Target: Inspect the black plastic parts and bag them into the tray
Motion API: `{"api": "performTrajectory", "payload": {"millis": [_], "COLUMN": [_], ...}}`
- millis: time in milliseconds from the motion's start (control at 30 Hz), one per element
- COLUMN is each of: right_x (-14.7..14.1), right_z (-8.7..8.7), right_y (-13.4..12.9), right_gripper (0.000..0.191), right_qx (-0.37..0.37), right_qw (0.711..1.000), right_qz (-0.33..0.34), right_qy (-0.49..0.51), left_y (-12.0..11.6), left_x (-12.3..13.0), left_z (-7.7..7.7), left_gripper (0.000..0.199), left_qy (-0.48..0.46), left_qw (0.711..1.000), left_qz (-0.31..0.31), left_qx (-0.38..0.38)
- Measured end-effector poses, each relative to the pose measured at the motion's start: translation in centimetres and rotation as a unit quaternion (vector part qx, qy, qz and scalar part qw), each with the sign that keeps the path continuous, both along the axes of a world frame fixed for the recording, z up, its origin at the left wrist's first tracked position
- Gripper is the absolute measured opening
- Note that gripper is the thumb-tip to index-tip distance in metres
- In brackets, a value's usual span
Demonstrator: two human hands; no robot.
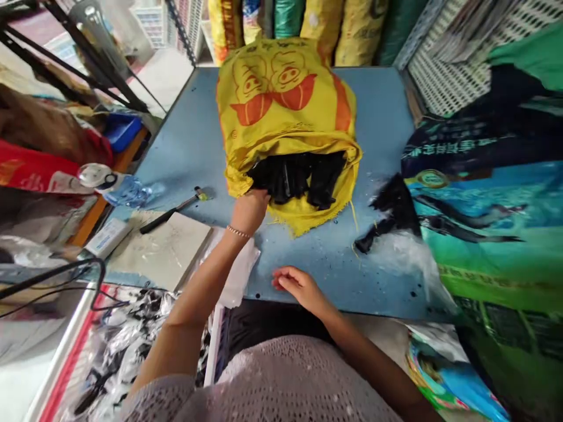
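Observation:
A yellow woven sack with orange cartoon prints lies on the blue table, its open mouth toward me. Black items fill the mouth. My left hand reaches into the left side of the opening, fingers closed on the black items at the sack's edge. My right hand rests flat on the table near the front edge, fingers together and holding nothing. A beaded bracelet sits on my left wrist.
A black piece in clear plastic lies right of the sack. A small hammer, a pale board and clear bags lie at left. Large printed sacks crowd the right; more stand behind the table.

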State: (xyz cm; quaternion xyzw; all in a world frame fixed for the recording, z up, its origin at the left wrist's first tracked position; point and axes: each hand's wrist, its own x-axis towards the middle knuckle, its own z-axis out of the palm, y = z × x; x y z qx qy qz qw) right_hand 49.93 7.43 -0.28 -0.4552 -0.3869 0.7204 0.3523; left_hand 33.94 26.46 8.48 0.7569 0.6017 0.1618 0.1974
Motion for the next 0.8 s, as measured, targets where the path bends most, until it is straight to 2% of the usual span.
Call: {"api": "performTrajectory", "payload": {"millis": [67, 133, 167, 200, 267, 333, 433, 467, 500, 567, 600, 633, 700, 800], "right_x": [1.6, 3.0, 3.6, 4.1, 5.0, 5.6, 6.1, 6.0, 5.9, 5.5, 5.2, 4.8, 4.2, 3.5], "right_z": [0.1, 0.0, -0.1, -0.1, -0.1, 0.1, 0.6, 0.9, 1.1, 1.7, 2.0, 2.3, 2.9, 3.8], "right_y": [-0.2, -0.2, -0.2, 0.0, 0.5, 1.4, 3.5, 4.4, 5.3, 7.2, 8.1, 8.9, 9.9, 10.4], "right_gripper": [0.038, 0.039, 0.040, 0.040, 0.040, 0.041, 0.045, 0.045, 0.047, 0.053, 0.058, 0.061, 0.062, 0.054], "right_qx": [-0.003, -0.013, -0.017, -0.019, -0.017, -0.007, 0.019, 0.031, 0.043, 0.058, 0.061, 0.061, 0.067, 0.099], "right_qw": [0.999, 0.996, 0.995, 0.994, 0.993, 0.993, 0.994, 0.993, 0.992, 0.988, 0.987, 0.985, 0.985, 0.988], "right_qz": [-0.044, -0.084, -0.097, -0.106, -0.115, -0.113, -0.106, -0.109, -0.117, -0.139, -0.147, -0.151, -0.143, -0.113], "right_qy": [-0.013, -0.022, -0.025, -0.027, -0.029, -0.026, -0.020, -0.017, -0.012, 0.014, 0.031, 0.048, 0.063, 0.028], "left_y": [4.7, 7.5, 8.3, 8.8, 9.1, 8.4, 5.0, 3.2, 1.1, -3.4, -5.6, -7.5, -10.4, -11.9], "left_x": [3.5, 5.3, 5.5, 5.4, 4.1, 2.2, -0.6, -1.2, -1.7, -2.0, -1.9, -1.8, -1.4, -0.9], "left_z": [-0.6, -1.2, -1.6, -1.8, -2.3, -2.5, -2.6, -2.6, -2.6, -2.5, -2.5, -2.5, -2.7, -3.3], "left_gripper": [0.033, 0.041, 0.044, 0.046, 0.049, 0.048, 0.044, 0.045, 0.046, 0.050, 0.053, 0.053, 0.052, 0.044], "left_qy": [0.090, 0.124, 0.113, 0.071, -0.070, -0.207, -0.306, -0.366, -0.439, -0.570, -0.608, -0.621, -0.613, -0.601], "left_qw": [0.995, 0.990, 0.990, 0.993, 0.990, 0.964, 0.929, 0.902, 0.861, 0.749, 0.698, 0.666, 0.640, 0.640], "left_qz": [0.046, 0.064, 0.068, 0.077, 0.106, 0.138, 0.149, 0.143, 0.131, 0.094, 0.072, 0.049, 0.007, -0.006], "left_qx": [-0.014, -0.035, -0.040, -0.046, -0.068, -0.099, -0.146, -0.178, -0.222, -0.325, -0.372, -0.411, -0.463, -0.479]}}
